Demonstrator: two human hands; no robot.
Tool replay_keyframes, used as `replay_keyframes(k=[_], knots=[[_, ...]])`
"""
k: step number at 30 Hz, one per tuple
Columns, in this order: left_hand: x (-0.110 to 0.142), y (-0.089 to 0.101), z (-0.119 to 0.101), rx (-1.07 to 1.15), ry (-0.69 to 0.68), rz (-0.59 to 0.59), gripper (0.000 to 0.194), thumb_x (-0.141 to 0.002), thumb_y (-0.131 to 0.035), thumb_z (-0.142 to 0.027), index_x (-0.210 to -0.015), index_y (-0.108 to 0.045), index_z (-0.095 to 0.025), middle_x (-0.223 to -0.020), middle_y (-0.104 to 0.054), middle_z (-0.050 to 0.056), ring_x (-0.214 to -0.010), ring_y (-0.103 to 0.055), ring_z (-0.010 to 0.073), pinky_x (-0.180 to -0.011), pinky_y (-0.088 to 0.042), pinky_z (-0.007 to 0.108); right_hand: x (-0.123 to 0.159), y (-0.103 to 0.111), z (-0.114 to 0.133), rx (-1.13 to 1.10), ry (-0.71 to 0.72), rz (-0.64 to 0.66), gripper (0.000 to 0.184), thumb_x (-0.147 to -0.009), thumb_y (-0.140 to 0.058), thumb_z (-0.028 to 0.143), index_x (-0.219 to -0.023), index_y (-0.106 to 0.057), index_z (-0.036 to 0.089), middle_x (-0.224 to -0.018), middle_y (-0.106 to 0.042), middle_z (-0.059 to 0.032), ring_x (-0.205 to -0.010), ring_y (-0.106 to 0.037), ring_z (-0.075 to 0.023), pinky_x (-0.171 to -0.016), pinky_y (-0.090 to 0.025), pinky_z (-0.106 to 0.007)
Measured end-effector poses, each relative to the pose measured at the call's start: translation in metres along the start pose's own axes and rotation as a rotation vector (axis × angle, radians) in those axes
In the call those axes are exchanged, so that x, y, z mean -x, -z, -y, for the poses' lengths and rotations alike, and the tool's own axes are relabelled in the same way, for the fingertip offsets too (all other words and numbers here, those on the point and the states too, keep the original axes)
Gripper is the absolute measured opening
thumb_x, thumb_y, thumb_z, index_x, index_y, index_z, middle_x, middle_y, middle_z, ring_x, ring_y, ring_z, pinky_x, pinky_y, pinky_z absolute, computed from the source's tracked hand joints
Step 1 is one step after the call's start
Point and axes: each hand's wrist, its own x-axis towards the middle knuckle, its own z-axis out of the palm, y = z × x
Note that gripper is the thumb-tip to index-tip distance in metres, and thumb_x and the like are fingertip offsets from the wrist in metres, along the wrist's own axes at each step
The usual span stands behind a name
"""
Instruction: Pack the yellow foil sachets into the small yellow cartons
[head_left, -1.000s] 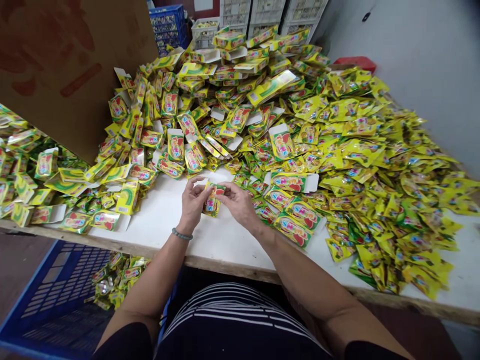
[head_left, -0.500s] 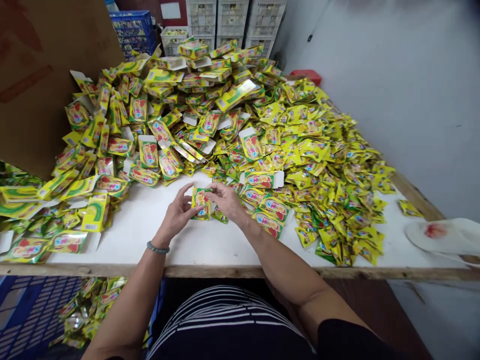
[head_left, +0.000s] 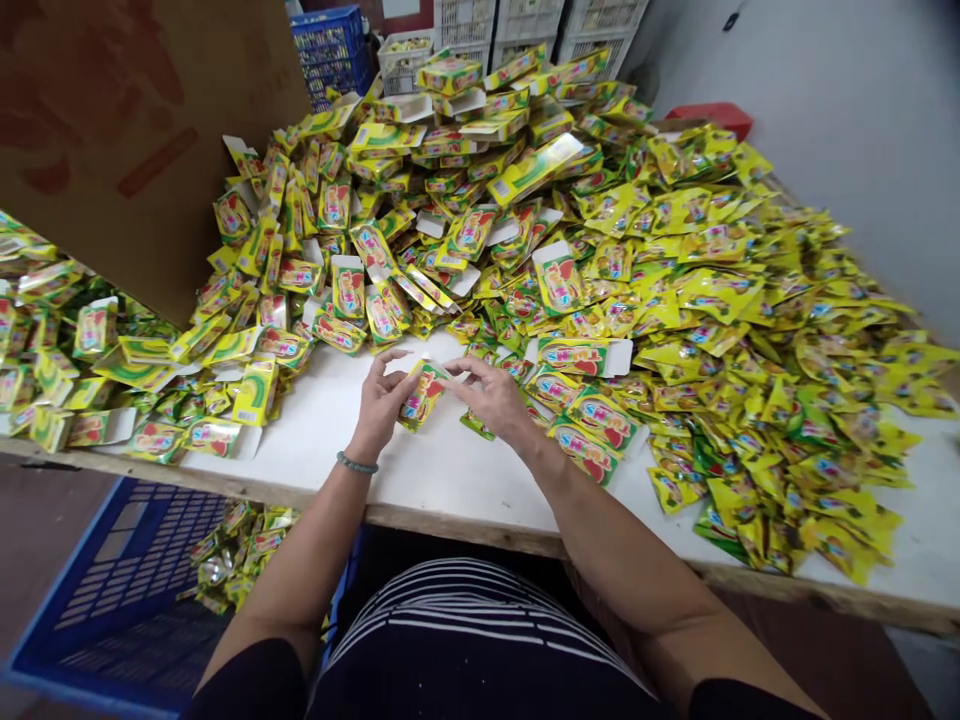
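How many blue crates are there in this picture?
2. One blue crate sits on the floor at lower left, under the table edge; another blue crate stands at the back, upper left. More may be hidden behind the cardboard.
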Motion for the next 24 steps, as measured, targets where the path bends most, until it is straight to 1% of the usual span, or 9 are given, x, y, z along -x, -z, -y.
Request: replay_keyframes(k=[3,6,10,12,14,16,18,21,24], knots=[[0.002,-0.001,-0.002,-0.004,0.021,0.009,0.062,-0.069,-0.083,-0.049,-0.117,-0.056,-0.021,-0.065,-0.065,-0.004,-0.054,-0.057,0.0109,-0.054,-0.042,0.022,0.003,-0.005,0.003,-0.108,-0.008,0.004,0.032,-0.086,-0.064,0.053,-0.085,-0.075,0.023,-0.091,-0.073,-0.0045,-0.085,-0.066,-0.0205,-0.080,-0.052,-0.035],[0.003,-0.003,-0.004,0.008,0.035,-0.007,0.062,-0.065,-0.086,-0.047,-0.114,-0.058,-0.020,-0.067,-0.067,-0.004,-0.055,-0.059,0.0108,-0.055,-0.044,0.022,0.005,-0.009,0.003,-0.109,-0.002,-0.011,0.028,-0.082,-0.071,0.049,-0.087,-0.077,0.022,-0.091,-0.074,-0.0047,-0.082,-0.066,-0.0206,-0.077,-0.053,-0.036],[0.003,-0.003,-0.005,0.052,0.016,-0.005,0.057,-0.065,-0.087,-0.042,-0.109,-0.061,-0.018,-0.064,-0.068,-0.004,-0.053,-0.059,0.0100,-0.053,-0.043,0.021,0.006,-0.010,0.002,-0.192,0.012,0.033,0.028,-0.087,-0.067,0.048,-0.088,-0.079,0.024,-0.101,-0.076,-0.0053,-0.100,-0.068,-0.0223,-0.093,-0.051,-0.039],[0.002,-0.003,-0.003,0.067,0.015,-0.019,0.056,-0.063,-0.088,-0.040,-0.107,-0.062,-0.017,-0.065,-0.069,-0.003,-0.053,-0.060,0.0100,-0.052,-0.043,0.021,0.007,-0.013,0.000,-0.250,0.002,0.033,0.027,-0.084,-0.070,0.049,-0.086,-0.080,0.024,-0.101,-0.075,-0.0057,-0.101,-0.067,-0.0224,-0.096,-0.051,-0.039],[0.002,-0.003,-0.002,0.079,0.020,-0.031,0.055,-0.062,-0.089,-0.039,-0.105,-0.063,-0.017,-0.065,-0.070,-0.002,-0.052,-0.060,0.0100,-0.052,-0.044,0.021,0.007,-0.016,-0.003,-0.279,-0.046,0.001,0.027,-0.075,-0.078,0.047,-0.085,-0.080,0.022,-0.096,-0.075,-0.0057,-0.094,-0.068,-0.0219,-0.090,-0.053,-0.038],[0.001,-0.003,0.000,0.081,0.023,-0.021,0.053,-0.063,-0.089,-0.039,-0.104,-0.065,-0.016,-0.064,-0.070,-0.002,-0.052,-0.059,0.0097,-0.052,-0.044,0.021,0.006,-0.020,-0.006,-0.332,-0.150,-0.048,0.031,-0.066,-0.084,0.046,-0.084,-0.079,0.021,-0.087,-0.075,-0.0046,-0.082,-0.068,-0.0199,-0.082,-0.054,-0.036],[0.001,-0.003,0.001,0.078,0.026,-0.003,0.051,-0.065,-0.088,-0.040,-0.104,-0.067,-0.015,-0.064,-0.070,-0.001,-0.052,-0.060,0.0098,-0.052,-0.044,0.021,0.005,-0.020,-0.007,-0.434,-0.272,-0.071,0.034,-0.061,-0.087,0.043,-0.083,-0.079,0.020,-0.080,-0.075,-0.0029,-0.074,-0.066,-0.0175,-0.079,-0.054,-0.035],[0.002,-0.002,0.000,0.083,0.035,0.022,0.048,-0.065,-0.088,-0.038,-0.103,-0.069,-0.015,-0.069,-0.073,0.001,-0.054,-0.061,0.0102,-0.053,-0.045,0.021,0.003,-0.016,-0.005,-0.571,-0.380,-0.033,0.035,-0.057,-0.089,0.042,-0.080,-0.078,0.018,-0.074,-0.074,-0.0020,-0.070,-0.064,-0.0155,-0.076,-0.052,-0.033],[0.004,0.001,-0.002,0.090,0.040,0.029,0.046,-0.065,-0.088,-0.037,-0.101,-0.071,-0.015,-0.068,-0.072,0.001,-0.053,-0.060,0.0095,-0.052,-0.044,0.020,0.003,-0.011,-0.004,-0.562,-0.392,0.000,0.034,-0.057,-0.088,0.042,-0.080,-0.079,0.018,-0.074,-0.074,-0.0020,-0.067,-0.063,-0.0145,-0.072,-0.051,-0.031]])
